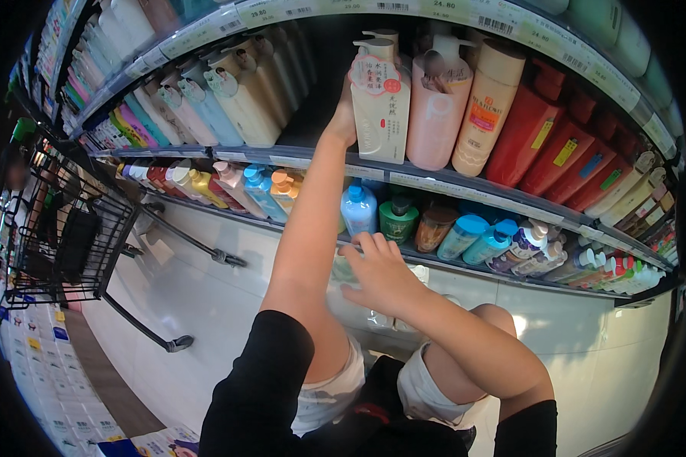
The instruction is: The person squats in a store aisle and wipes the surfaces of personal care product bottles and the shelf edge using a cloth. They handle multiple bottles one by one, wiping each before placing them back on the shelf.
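Note:
At the middle shelf, my left hand point(345, 117) is against the left side of a cream pump bottle point(380, 123). Its fingers are hidden behind the bottle, so I cannot tell whether they grip it. The bottle stands upright near the shelf's front edge and bears a pink-edged tag and writing. A second pump top shows just behind it. Lower down, my right hand point(377, 274) hangs in the air with fingers apart and slightly bent, holding nothing. Beyond its fingertips, a blue pump bottle point(358, 210) and a green pump bottle point(399, 220) stand on the bottom shelf.
Right of the cream bottle are a pink pump bottle point(437, 114), a peach-coloured bottle point(487, 108) and several red bottles point(526, 131). A dark gap point(314, 123) lies left of my forearm. A black wire shopping cart point(71, 228) stands on the pale floor point(217, 308) at left.

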The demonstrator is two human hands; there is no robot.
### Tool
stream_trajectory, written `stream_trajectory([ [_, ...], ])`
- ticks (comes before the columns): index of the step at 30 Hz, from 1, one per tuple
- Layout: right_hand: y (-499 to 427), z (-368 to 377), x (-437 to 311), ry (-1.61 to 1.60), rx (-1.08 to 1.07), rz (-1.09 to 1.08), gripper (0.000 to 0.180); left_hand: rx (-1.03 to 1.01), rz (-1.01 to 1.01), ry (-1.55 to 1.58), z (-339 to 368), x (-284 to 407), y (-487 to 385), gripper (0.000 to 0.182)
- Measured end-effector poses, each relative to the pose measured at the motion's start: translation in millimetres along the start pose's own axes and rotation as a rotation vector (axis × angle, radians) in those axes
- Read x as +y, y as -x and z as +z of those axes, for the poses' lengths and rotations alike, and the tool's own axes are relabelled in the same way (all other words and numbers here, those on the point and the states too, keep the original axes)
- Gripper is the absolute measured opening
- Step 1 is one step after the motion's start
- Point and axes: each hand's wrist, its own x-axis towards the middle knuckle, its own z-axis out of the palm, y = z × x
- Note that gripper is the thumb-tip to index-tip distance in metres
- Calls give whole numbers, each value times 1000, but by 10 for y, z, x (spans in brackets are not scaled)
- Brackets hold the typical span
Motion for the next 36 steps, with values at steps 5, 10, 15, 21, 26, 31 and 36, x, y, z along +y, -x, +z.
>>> stream_trajectory([
  [5,20,-31,3,21,-18,4,55,-1,-24,25,-21,-21,-13,40],
  [10,28,-24,4,13,2,-28,60,40,-34,-133,7,-15,-44,67],
  [15,20,-33,11,60,-12,-10,57,7,-29,-113,42,18,-47,74],
  [21,2,-79,29,55,-184,40,58,36,-59,-162,68,20,-33,75],
  [26,-10,-53,20,69,-204,30,61,46,-64,-169,95,30,-46,70],
  [31,-33,-10,21,32,-217,21,63,83,-96,-151,95,22,-90,69],
  [36,-63,-4,24,54,-188,27,64,48,-56,-175,80,35,-79,72],
])
